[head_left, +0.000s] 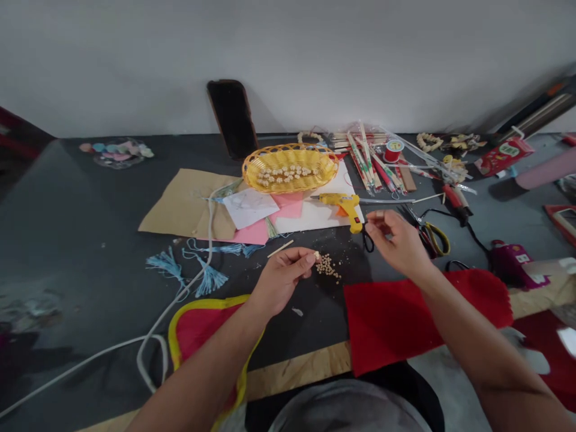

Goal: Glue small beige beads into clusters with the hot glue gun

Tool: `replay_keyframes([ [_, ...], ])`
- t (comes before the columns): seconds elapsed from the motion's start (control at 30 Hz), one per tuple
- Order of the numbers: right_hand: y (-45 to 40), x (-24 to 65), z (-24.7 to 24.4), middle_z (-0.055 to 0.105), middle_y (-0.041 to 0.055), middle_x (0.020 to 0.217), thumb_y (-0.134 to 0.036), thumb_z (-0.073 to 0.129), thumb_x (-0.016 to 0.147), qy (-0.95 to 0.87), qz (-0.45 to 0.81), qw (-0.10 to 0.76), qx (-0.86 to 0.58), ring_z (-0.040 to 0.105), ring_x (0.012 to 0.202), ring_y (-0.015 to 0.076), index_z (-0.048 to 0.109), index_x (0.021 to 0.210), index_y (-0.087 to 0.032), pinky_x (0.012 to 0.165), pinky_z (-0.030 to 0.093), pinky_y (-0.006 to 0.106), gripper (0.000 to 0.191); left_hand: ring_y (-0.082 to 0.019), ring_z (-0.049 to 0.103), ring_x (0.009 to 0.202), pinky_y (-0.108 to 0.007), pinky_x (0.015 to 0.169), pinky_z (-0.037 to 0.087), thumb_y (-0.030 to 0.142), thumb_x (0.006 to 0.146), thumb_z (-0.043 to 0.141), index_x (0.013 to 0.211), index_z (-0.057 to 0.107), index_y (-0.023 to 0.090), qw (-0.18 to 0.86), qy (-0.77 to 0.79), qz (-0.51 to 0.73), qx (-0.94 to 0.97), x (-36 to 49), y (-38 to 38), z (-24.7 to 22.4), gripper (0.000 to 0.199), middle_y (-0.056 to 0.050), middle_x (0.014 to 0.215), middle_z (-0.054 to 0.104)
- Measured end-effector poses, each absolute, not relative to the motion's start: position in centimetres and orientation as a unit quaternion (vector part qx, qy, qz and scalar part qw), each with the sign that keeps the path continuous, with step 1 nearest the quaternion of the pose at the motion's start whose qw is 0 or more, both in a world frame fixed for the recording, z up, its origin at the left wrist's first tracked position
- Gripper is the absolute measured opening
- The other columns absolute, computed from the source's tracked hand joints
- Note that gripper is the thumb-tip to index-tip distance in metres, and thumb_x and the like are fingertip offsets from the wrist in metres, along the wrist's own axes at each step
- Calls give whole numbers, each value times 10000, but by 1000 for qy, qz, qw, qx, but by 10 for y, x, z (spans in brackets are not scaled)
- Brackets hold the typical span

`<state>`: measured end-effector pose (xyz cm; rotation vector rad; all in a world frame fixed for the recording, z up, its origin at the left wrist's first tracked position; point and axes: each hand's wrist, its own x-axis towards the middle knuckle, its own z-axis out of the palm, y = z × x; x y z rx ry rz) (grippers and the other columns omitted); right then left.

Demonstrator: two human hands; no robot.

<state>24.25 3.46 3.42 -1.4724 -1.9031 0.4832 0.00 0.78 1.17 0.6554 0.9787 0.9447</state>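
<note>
My left hand (288, 273) pinches a small cream-coloured piece (317, 256), like a tiny bead cluster, between thumb and forefinger. Just beyond those fingertips lies a loose heap of small tan beads (327, 267). My right hand (398, 240) is closed, thumb against curled fingers, just right of the handle of a yellow hot glue gun (339, 203); whether it holds anything is hidden. The glue gun rests on its side on white paper (310, 216). Behind it, a yellow woven basket (292, 151) holds several small whitish bead clusters (288, 174).
A phone (233, 118) leans on the wall. Blue tassels (211, 279) and a pale cord (207, 240) lie left. Scissors (427, 231), wrapped sticks (362, 165), a red thread spool (393, 151) and a second, red-handled tool (456, 204) are right. Red felt (391, 324) overhangs the front edge.
</note>
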Motion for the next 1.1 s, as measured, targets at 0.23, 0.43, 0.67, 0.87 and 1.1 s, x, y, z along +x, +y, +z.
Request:
replay_keyframes([
  [0.23, 59, 248, 19, 716, 85, 839, -470, 556, 874, -722, 197, 163, -643, 656, 735, 231, 582, 1061, -168, 631, 451, 320, 356, -53, 419, 523, -234, 534, 339, 332, 629, 841, 690, 726, 136, 730, 415, 463, 284, 1, 9, 13, 235, -27, 733, 669],
  [0.43, 78, 241, 15, 720, 105, 879, -509, 577, 825, -686, 250, 168, -662, 666, 786, 239, 573, 1092, -141, 660, 439, 321, 454, -55, 435, 533, -229, 539, 350, 330, 624, 845, 692, 729, 138, 727, 405, 475, 286, 0, 9, 14, 234, -27, 744, 667],
  [0.67, 87, 248, 11, 703, 86, 861, -414, 638, 731, -622, 335, 193, -681, 638, 628, 165, 575, 1058, -129, 558, 452, 285, 438, -50, 428, 532, -233, 553, 342, 316, 637, 840, 711, 737, 137, 731, 399, 474, 286, 0, 9, 11, 220, -22, 744, 668],
  [0.87, 87, 245, 16, 704, 66, 833, -498, 681, 737, -636, 340, 173, -671, 599, 488, 115, 573, 1001, -164, 471, 425, 249, 440, -59, 437, 541, -232, 558, 339, 334, 625, 847, 721, 742, 128, 729, 414, 465, 286, 1, 8, 8, 250, -25, 736, 669],
  [1.1, 84, 246, 23, 610, 0, 685, -363, 693, 739, -528, 501, 252, -638, 476, 421, 73, 571, 995, -164, 393, 356, 222, 347, -63, 446, 541, -233, 557, 340, 345, 617, 851, 719, 742, 135, 729, 418, 461, 286, 0, 8, 9, 258, -27, 729, 669],
])
